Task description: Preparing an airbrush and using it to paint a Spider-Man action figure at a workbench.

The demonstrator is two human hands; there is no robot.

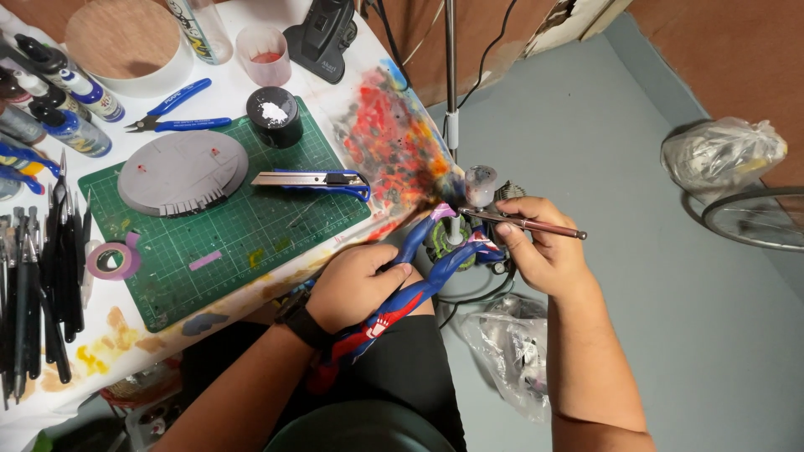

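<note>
My left hand (pixel 356 289) grips the blue-and-red figure (pixel 419 280) firmly over my lap, off the cutting mat (pixel 234 226) — steadying it; my right hand (pixel 540 247) pinches the airbrush (pixel 519 223) toward it.

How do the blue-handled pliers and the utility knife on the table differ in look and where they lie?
The blue-handled pliers lie off the green cutting mat, on the white tabletop; the utility knife lies on the mat. The pliers have two spread handles and short dark jaws; the knife is one straight bar, grey metal with blue and black trim. Both lie flat, untouched by either hand.
</note>
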